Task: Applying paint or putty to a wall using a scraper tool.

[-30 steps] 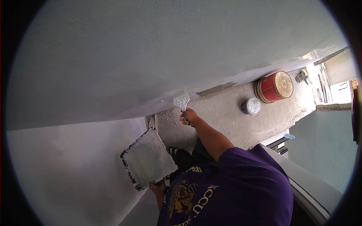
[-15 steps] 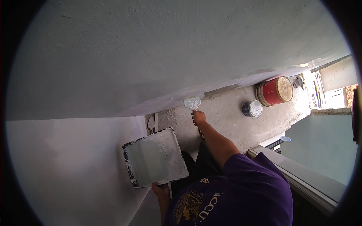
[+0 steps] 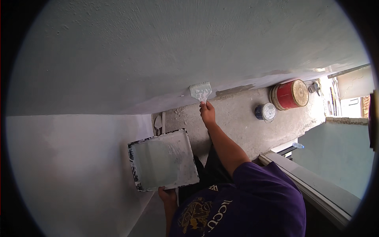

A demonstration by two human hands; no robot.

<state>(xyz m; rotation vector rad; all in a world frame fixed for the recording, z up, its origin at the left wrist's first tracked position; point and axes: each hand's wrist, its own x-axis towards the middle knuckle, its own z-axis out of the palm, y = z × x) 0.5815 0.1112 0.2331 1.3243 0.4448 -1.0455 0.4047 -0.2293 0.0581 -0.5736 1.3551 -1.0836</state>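
Observation:
My right hand (image 3: 207, 112) is closed round the handle of a wide paintbrush (image 3: 201, 91) smeared with white. The brush's pale green-grey bristles are against or very near the lower part of the grey-green wall (image 3: 158, 55); I cannot tell whether they touch. At lower left, my left hand (image 3: 167, 194) grips the near edge of a square paint tray (image 3: 162, 160). Pale green-grey paint covers much of the tray, and its rim is streaked black and white. The fingers under the tray are hidden.
A red bucket (image 3: 290, 94) and a small paint can (image 3: 265, 112) with a whitened lid stand on the dusty concrete floor (image 3: 233, 122). A trowel (image 3: 158, 122) lies in the corner beyond the tray. A pale side wall (image 3: 71, 158) stands close on the left.
My right hand and the brush have moved up and slightly left, higher against the wall. My left hand still holds the tray, which has shifted slightly upward in view.

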